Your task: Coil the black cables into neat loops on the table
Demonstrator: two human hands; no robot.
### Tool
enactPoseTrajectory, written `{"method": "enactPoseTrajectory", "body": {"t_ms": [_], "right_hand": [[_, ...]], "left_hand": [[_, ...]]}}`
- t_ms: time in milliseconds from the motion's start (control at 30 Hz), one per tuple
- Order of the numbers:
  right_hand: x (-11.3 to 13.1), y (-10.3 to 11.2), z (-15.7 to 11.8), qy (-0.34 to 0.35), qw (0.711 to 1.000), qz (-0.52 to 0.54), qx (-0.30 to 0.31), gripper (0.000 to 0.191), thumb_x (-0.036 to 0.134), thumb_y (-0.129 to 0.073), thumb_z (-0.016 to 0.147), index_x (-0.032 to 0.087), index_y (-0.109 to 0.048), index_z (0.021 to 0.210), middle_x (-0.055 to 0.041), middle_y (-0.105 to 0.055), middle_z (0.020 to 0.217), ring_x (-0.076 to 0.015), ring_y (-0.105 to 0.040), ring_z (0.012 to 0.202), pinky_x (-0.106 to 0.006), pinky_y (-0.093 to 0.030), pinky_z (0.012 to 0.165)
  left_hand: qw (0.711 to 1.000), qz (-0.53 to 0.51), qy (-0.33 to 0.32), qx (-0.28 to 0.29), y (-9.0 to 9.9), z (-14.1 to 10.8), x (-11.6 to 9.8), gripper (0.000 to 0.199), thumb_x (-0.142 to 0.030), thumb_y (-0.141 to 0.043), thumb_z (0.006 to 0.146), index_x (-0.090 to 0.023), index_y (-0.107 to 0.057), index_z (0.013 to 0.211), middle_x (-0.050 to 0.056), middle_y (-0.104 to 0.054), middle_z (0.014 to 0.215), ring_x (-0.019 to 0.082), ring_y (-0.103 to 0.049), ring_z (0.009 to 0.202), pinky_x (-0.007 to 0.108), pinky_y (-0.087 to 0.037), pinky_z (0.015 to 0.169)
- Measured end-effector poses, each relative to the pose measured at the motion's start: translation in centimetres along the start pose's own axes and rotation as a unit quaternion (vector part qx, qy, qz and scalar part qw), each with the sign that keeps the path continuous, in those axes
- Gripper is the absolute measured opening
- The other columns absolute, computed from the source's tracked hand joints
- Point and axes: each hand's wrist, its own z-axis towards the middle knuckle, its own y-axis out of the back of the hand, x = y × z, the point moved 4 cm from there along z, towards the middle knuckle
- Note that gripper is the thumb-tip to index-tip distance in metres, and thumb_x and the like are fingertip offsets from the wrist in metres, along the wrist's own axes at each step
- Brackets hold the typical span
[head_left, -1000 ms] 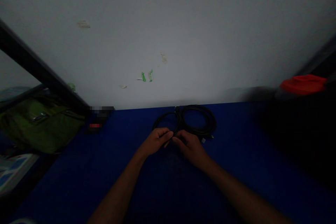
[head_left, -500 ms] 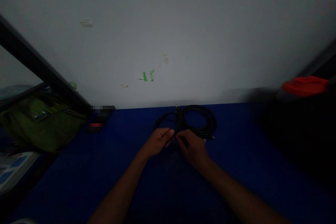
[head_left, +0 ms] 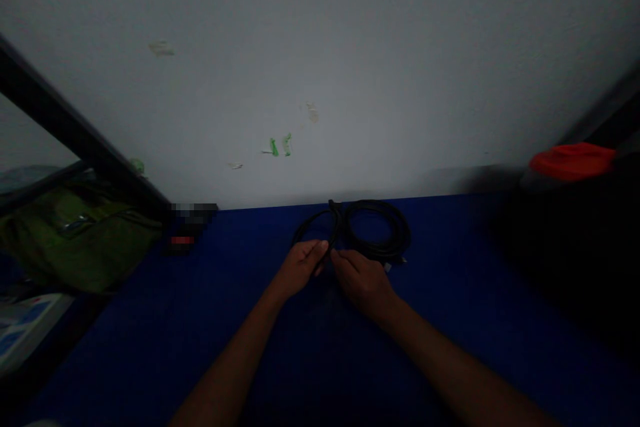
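Observation:
Two coils of black cable lie side by side on the blue tabletop near the wall. My left hand (head_left: 301, 267) is closed on the near side of the left coil (head_left: 339, 217), with the thumb on top. Just to its right, my right hand (head_left: 361, 278) has its fingers pinched together at the edge of that same coil; what they hold, if anything, is too dark to make out. The right coil (head_left: 403, 230) rests beyond my right hand, its connector ends showing at the near side.
A pale wall (head_left: 390, 80) rises behind the blue tabletop (head_left: 210, 307). Dark items, partly pixelated, sit at the back left (head_left: 193, 223). Farther left are a green bag (head_left: 85, 233) and a white-and-blue box (head_left: 30, 323). A red-orange object (head_left: 573, 161) and a large dark shape stand at the right.
My right hand's fingers have closed more tightly together. The left coil's far end has shifted slightly left. The whole view has moved a little.

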Motion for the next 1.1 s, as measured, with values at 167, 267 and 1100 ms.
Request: {"method": "enactPoseTrajectory", "body": {"t_ms": [167, 267, 1100], "right_hand": [[0.2, 0.2, 0.2, 0.007, 0.999, -0.044, 0.004, 0.025, 0.012, -0.038, 0.087, 0.014, -0.060, 0.098, -0.0118, -0.065, 0.084, -0.0158, -0.060, 0.070, -0.022, -0.042, 0.054], [0.4, 0.2, 0.4, -0.003, 0.998, -0.057, 0.015, 0.020, 0.014, -0.040, 0.087, 0.014, -0.060, 0.087, -0.0090, -0.062, 0.075, -0.0143, -0.057, 0.064, -0.021, -0.038, 0.051], [-0.2, -2.3, -0.5, -0.434, 0.462, 0.769, 0.082, 0.016, 0.026, -0.066, 0.070, 0.013, -0.056, 0.073, 0.0063, -0.051, 0.053, -0.0045, -0.048, 0.039, -0.026, -0.054, 0.050]], "left_hand": [[1.000, 0.011, 0.000, -0.002, -0.1, -0.1, -0.2, 0.051, -0.058, -0.031, 0.084, -0.017, -0.040, 0.054, -0.005, -0.038, 0.049, 0.008, -0.033, 0.046, 0.022, -0.027, 0.048], [1.000, 0.025, 0.003, -0.010, -0.2, -0.1, -0.3, 0.050, -0.056, -0.031, 0.085, -0.017, -0.039, 0.054, -0.005, -0.038, 0.049, 0.008, -0.033, 0.045, 0.022, -0.028, 0.048], [0.999, 0.022, 0.005, -0.024, -0.5, -0.2, 0.3, 0.037, -0.049, -0.041, 0.084, -0.016, -0.048, 0.070, -0.006, -0.043, 0.051, 0.007, -0.038, 0.046, 0.019, -0.030, 0.046]]}}
